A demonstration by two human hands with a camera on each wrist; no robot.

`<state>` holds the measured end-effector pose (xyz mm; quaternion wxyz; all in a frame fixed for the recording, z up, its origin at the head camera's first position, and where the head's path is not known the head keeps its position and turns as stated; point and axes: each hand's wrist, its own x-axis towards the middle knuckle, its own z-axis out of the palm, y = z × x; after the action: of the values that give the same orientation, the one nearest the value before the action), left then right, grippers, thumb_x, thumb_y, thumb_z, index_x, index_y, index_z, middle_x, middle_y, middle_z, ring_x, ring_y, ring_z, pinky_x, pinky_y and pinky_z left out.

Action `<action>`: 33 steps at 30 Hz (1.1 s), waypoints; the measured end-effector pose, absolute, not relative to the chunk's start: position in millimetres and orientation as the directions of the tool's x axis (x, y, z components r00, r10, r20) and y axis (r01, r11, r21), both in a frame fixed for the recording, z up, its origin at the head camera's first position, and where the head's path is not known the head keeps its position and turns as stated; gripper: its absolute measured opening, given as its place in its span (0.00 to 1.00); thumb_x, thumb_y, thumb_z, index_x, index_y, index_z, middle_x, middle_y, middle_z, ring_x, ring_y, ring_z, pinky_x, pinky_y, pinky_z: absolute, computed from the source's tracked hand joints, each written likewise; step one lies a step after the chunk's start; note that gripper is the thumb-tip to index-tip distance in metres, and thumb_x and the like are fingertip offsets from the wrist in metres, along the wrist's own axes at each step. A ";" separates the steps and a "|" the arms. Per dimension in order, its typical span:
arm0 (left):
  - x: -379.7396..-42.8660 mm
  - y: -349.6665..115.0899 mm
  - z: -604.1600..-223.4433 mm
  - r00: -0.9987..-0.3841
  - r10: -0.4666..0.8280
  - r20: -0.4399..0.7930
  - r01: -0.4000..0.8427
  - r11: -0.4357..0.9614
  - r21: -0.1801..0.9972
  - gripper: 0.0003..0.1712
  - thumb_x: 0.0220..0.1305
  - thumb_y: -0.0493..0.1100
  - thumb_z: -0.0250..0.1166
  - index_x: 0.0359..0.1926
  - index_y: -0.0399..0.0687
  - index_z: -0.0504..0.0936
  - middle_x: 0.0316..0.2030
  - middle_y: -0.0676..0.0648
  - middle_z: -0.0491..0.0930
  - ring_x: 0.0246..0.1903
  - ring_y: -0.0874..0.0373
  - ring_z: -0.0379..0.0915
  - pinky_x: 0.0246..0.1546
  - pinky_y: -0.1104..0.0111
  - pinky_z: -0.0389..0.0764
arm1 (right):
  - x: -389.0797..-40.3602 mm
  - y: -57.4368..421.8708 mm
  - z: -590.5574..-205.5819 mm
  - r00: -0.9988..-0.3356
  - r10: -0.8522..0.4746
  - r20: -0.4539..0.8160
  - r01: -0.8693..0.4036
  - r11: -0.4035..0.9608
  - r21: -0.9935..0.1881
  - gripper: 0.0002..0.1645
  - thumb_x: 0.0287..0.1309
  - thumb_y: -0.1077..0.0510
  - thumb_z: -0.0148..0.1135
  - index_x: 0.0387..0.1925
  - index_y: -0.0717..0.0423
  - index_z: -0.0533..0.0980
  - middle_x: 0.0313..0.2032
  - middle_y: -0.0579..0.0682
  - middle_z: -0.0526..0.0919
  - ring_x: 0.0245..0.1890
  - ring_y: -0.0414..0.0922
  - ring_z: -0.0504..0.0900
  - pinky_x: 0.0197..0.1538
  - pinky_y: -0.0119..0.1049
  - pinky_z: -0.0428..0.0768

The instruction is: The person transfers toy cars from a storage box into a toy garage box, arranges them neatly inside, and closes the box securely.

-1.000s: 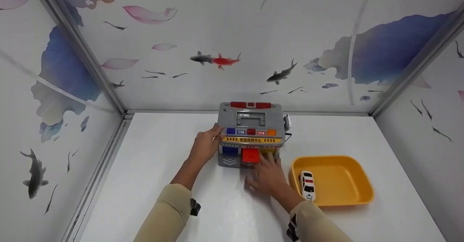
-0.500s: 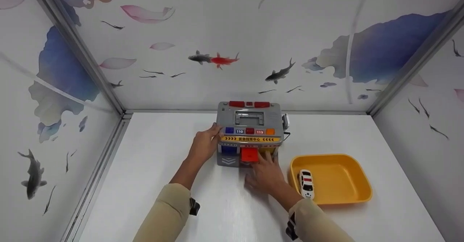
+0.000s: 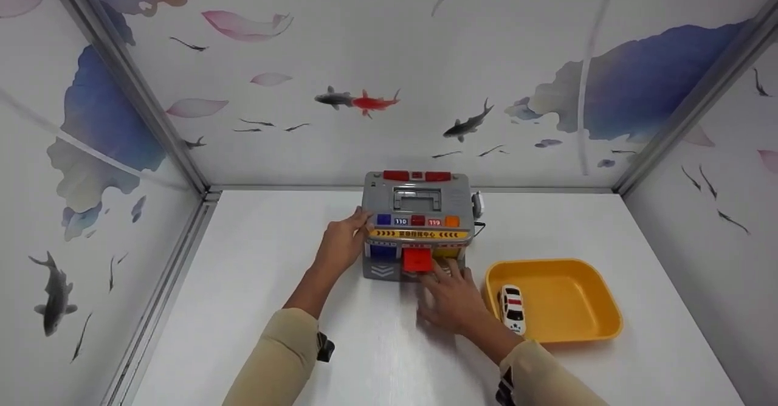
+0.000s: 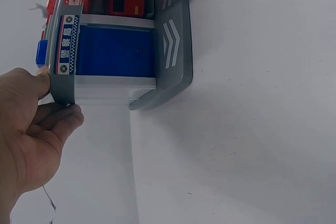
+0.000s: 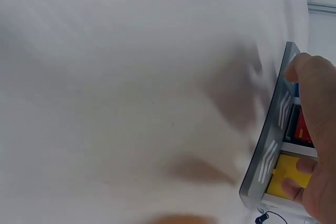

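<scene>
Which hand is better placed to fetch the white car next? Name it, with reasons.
Probably the right hand: it is nearer the yellow tray with the white car, while the left hand grips the toy station farther away.

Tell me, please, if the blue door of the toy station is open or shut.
Shut: in the left wrist view, the blue door fills its bay on the toy station.
</scene>
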<state>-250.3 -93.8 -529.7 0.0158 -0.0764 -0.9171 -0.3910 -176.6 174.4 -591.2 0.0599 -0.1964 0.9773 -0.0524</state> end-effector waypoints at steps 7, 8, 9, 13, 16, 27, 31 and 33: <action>-253.0 -93.0 -528.6 -0.993 0.109 0.046 0.108 0.683 0.722 0.28 0.85 0.53 0.62 0.77 0.50 0.78 0.81 0.42 0.68 0.80 0.44 0.70 0.81 0.50 0.73 | -175.0 188.9 -577.3 -0.886 -0.458 -0.076 -0.445 0.884 -0.141 0.38 0.76 0.40 0.66 0.82 0.34 0.69 0.85 0.50 0.66 0.84 0.68 0.61 0.81 0.76 0.67; -253.1 -92.9 -528.7 -0.993 0.109 0.041 0.105 0.685 0.721 0.28 0.85 0.53 0.62 0.77 0.51 0.78 0.81 0.42 0.68 0.80 0.44 0.69 0.81 0.50 0.73 | -175.0 191.3 -576.5 -0.883 -0.466 -0.062 -0.454 0.879 -0.149 0.37 0.76 0.41 0.66 0.82 0.34 0.70 0.85 0.50 0.67 0.84 0.68 0.62 0.80 0.76 0.67; -253.1 -92.8 -528.8 -0.993 0.109 0.038 0.102 0.684 0.722 0.27 0.85 0.53 0.62 0.77 0.51 0.78 0.81 0.42 0.68 0.80 0.44 0.69 0.81 0.50 0.73 | -174.8 193.7 -575.8 -0.880 -0.473 -0.036 -0.463 0.872 -0.160 0.36 0.75 0.43 0.67 0.80 0.35 0.72 0.84 0.49 0.69 0.84 0.68 0.63 0.80 0.75 0.69; -252.9 -92.7 -528.2 -0.993 0.106 0.044 0.105 0.687 0.719 0.27 0.85 0.53 0.62 0.77 0.52 0.79 0.80 0.42 0.68 0.80 0.44 0.70 0.81 0.50 0.73 | -177.2 199.8 -571.0 -0.859 -0.492 0.143 -0.511 0.841 -0.177 0.26 0.73 0.48 0.71 0.70 0.41 0.82 0.76 0.48 0.79 0.78 0.60 0.72 0.76 0.65 0.78; -252.6 -92.4 -527.5 -0.994 0.102 0.044 0.103 0.694 0.713 0.27 0.85 0.52 0.62 0.77 0.52 0.79 0.80 0.42 0.68 0.80 0.44 0.70 0.81 0.50 0.73 | -180.6 200.1 -565.2 -0.829 -0.484 0.280 -0.538 0.827 -0.163 0.20 0.75 0.47 0.70 0.63 0.46 0.85 0.69 0.49 0.83 0.73 0.55 0.75 0.72 0.58 0.82; -251.7 -91.2 -528.4 -0.995 0.099 0.032 0.093 0.695 0.713 0.27 0.85 0.52 0.61 0.78 0.52 0.78 0.81 0.43 0.67 0.80 0.45 0.69 0.81 0.51 0.73 | -202.8 180.3 -543.9 -0.748 -0.470 0.468 -0.568 0.818 -0.087 0.28 0.77 0.41 0.69 0.71 0.43 0.78 0.74 0.57 0.75 0.70 0.59 0.77 0.73 0.63 0.80; -251.2 -92.1 -529.4 -0.994 0.103 0.042 0.102 0.692 0.715 0.26 0.86 0.52 0.61 0.77 0.53 0.79 0.81 0.43 0.68 0.80 0.45 0.69 0.81 0.51 0.74 | -210.9 173.6 -537.6 -0.750 -0.474 0.460 -0.566 0.821 -0.077 0.37 0.74 0.39 0.72 0.78 0.40 0.72 0.77 0.59 0.73 0.72 0.62 0.78 0.75 0.68 0.77; -251.0 -92.4 -529.5 -0.993 0.106 0.049 0.109 0.688 0.717 0.26 0.85 0.52 0.62 0.77 0.53 0.79 0.81 0.42 0.68 0.80 0.45 0.70 0.80 0.51 0.74 | -213.5 170.8 -533.9 -0.762 -0.472 0.444 -0.555 0.829 -0.071 0.42 0.72 0.39 0.73 0.81 0.39 0.69 0.79 0.60 0.70 0.73 0.63 0.77 0.76 0.70 0.74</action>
<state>-251.0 -92.4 -529.5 0.0021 -0.0584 -0.9188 -0.3903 -213.5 170.8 -533.9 -0.2086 -0.2751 0.9332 -0.0997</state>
